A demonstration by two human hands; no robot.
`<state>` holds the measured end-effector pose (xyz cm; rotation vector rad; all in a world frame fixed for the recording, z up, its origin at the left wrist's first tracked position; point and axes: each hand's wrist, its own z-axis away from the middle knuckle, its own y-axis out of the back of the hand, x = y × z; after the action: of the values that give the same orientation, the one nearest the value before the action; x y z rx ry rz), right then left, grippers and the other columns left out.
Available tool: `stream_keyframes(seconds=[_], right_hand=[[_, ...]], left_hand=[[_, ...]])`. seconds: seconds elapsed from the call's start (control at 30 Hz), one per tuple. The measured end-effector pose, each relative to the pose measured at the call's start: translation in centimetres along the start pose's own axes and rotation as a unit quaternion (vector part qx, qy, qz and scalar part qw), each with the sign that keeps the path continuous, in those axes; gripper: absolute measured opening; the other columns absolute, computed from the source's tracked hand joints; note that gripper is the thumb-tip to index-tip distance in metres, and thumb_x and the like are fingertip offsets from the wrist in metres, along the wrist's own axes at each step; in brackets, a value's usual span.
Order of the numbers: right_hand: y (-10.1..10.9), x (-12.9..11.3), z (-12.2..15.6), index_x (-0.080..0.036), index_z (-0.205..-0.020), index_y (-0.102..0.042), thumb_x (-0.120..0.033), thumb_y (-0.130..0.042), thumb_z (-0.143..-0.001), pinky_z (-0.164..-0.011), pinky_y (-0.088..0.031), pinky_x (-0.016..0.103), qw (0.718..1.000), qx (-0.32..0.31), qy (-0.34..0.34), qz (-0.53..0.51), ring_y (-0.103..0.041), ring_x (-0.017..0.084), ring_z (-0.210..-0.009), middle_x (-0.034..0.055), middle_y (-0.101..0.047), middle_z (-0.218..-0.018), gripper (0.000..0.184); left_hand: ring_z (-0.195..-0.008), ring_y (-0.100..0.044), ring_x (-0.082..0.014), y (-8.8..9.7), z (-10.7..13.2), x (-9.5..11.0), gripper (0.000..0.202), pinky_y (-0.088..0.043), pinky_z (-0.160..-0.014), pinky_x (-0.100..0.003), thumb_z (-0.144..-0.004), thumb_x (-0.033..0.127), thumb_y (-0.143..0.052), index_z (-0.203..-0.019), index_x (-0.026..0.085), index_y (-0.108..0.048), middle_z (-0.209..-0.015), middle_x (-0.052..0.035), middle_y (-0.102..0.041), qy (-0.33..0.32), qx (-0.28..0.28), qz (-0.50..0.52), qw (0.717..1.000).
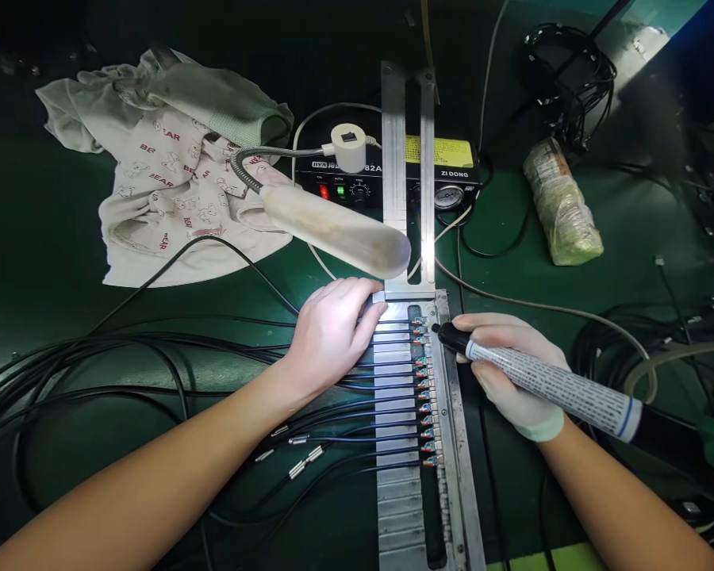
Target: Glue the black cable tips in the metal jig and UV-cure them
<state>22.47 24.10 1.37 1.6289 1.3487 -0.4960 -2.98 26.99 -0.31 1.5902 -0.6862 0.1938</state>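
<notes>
A metal fixture [400, 492] lies lengthwise before me, with several black cables [396, 411] set across its grooves. Their small connector ends [427, 408], with coloured wires, line up along its right side. My left hand [333, 329], bare, is closed at the fixture's upper left corner, thumb and forefinger gripping its edge. My right hand [515, 361] wears a pale glove and is closed around a black syringe [553, 388] with a printed label. The syringe's tip points left and is close to the uppermost connectors; whether it touches cannot be made out.
A lamp on a bendable neck [333, 230] hangs over the fixture's upper end. Behind stands a black control box [369, 186] with lit indicators and a gauge. A printed cloth [178, 182] lies left, a wrapped bundle [562, 202] right; cable coils [571, 71] sit at the back right.
</notes>
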Motion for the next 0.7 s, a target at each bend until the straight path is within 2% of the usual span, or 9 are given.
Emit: stream_keyframes(seconds=[0.53, 0.7], right_hand=[[0.16, 0.19, 0.40, -0.022, -0.105, -0.070, -0.013, -0.076, -0.078, -0.081, -0.065, 0.042, 1.000, 0.002, -0.009, -0.016, -0.073, 0.027, -0.101, 0.0089, -0.075, -0.111, 0.029], [0.09, 0.18, 0.12, -0.021, -0.106, -0.069, -0.009, -0.076, -0.077, -0.085, -0.063, 0.042, 1.000, 0.001, 0.001, -0.013, -0.073, 0.027, -0.103, 0.0090, -0.075, -0.111, 0.032]], left_hand=[[-0.083, -0.061, -0.0194, 0.02, 0.04, 0.03, 0.022, -0.043, -0.072, -0.031, -0.100, 0.033, -0.049, -0.106, 0.017, -0.063, -0.094, -0.0054, -0.069, -0.001, -0.001, 0.001, 1.000], [-0.083, -0.061, -0.0194, 0.02, 0.04, -0.05, 0.022, -0.043, -0.072, -0.031, -0.100, 0.034, -0.050, -0.105, 0.017, -0.064, -0.095, -0.0056, -0.069, -0.001, 0.000, 0.000, 1.000]])
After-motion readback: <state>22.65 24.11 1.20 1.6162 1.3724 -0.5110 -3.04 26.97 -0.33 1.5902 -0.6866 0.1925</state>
